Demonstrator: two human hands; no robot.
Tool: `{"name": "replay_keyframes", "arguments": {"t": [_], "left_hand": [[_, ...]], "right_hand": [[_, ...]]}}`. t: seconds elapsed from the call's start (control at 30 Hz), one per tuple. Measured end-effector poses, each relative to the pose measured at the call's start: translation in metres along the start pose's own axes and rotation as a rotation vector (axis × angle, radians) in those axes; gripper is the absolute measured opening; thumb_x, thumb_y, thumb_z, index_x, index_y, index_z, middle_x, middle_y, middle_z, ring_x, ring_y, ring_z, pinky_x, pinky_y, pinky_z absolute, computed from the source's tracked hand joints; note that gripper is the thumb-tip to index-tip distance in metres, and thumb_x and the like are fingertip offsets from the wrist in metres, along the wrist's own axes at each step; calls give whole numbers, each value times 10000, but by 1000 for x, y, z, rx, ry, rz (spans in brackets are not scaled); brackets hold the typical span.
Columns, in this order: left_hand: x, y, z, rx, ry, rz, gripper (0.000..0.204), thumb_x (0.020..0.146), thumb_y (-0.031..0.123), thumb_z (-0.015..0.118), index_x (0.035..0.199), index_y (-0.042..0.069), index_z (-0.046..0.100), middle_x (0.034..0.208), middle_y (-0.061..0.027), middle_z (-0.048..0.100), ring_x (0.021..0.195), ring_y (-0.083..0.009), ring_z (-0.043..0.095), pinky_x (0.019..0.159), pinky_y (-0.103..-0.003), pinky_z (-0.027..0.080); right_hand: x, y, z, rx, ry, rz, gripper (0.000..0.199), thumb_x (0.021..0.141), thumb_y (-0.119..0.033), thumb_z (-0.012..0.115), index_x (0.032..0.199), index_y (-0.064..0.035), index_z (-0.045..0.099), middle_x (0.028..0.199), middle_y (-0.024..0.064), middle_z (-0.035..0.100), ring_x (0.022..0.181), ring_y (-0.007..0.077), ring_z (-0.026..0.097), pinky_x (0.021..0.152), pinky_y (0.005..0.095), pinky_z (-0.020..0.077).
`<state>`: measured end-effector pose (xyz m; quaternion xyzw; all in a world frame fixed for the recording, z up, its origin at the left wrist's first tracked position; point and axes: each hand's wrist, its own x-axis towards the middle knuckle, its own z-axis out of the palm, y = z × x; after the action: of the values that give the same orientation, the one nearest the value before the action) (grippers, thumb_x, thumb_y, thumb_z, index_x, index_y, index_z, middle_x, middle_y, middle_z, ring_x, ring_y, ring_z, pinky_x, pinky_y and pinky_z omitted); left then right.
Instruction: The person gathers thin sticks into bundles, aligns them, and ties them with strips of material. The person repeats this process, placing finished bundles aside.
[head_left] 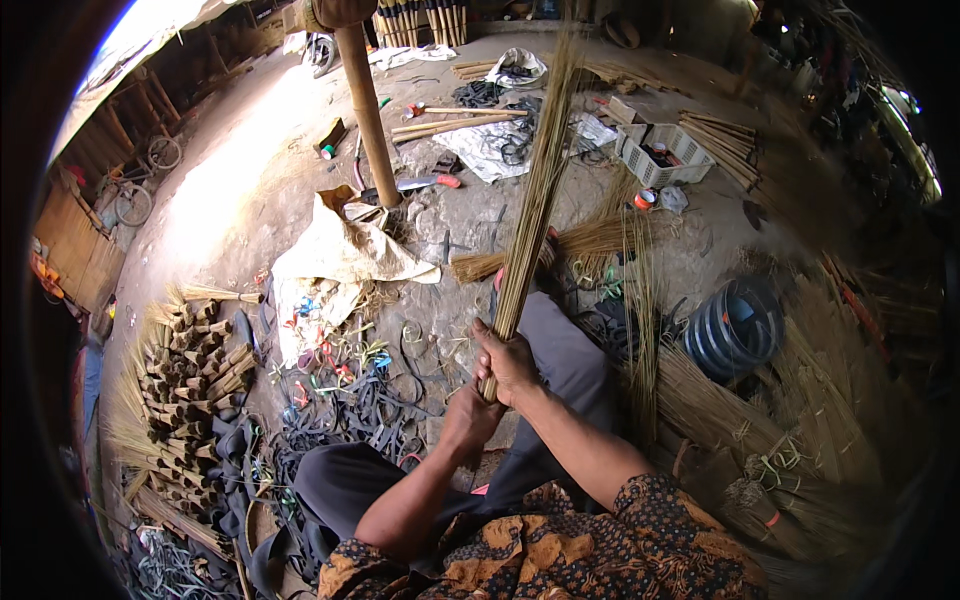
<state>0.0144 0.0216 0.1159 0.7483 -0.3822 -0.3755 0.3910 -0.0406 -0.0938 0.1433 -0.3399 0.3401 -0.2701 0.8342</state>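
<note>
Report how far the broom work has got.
Done: a stack of bound brooms lies at the person's left. In hand: the right hand and left hand grip the base of an upright straw bundle; no binding shows on it. Left: loose straw sheaves at the right, apparently unprocessed.

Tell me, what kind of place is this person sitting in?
Probably a broom-making workshop. Both hands, right hand above left hand, grip a bundle of thin sticks. Finished bundles are stacked on the dirt floor, beside scattered plastic straps.
</note>
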Motion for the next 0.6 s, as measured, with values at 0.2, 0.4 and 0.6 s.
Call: {"name": "replay_keyframes", "arguments": {"t": [0.2,0.4,0.6], "left_hand": [[12,21,-106,113,143,134,344,912,262,769,1142,32,658,829,-200,714,753,-325,715,678,-423,534],[6,28,-209,56,376,86,313,940,259,767,1089,17,636,761,-134,669,691,-212,616,683,-379,503],[-19,11,-256,-26,579,-5,327,940,236,769,1114,-14,650,779,-144,662,718,-160,576,714,-351,514]], "right_hand": [[41,-4,14,-194,-327,-166,607,1009,-547,636,1278,-5,586,1006,84,701,865,156,702,733,310,574],[104,41,-16,-718,-174,-3,366,1041,-377,629,1127,-22,659,950,32,687,700,73,631,619,236,498],[168,143,-29,-1252,-177,-87,361,969,-325,700,1108,7,698,913,99,741,732,144,687,674,309,532]]}}
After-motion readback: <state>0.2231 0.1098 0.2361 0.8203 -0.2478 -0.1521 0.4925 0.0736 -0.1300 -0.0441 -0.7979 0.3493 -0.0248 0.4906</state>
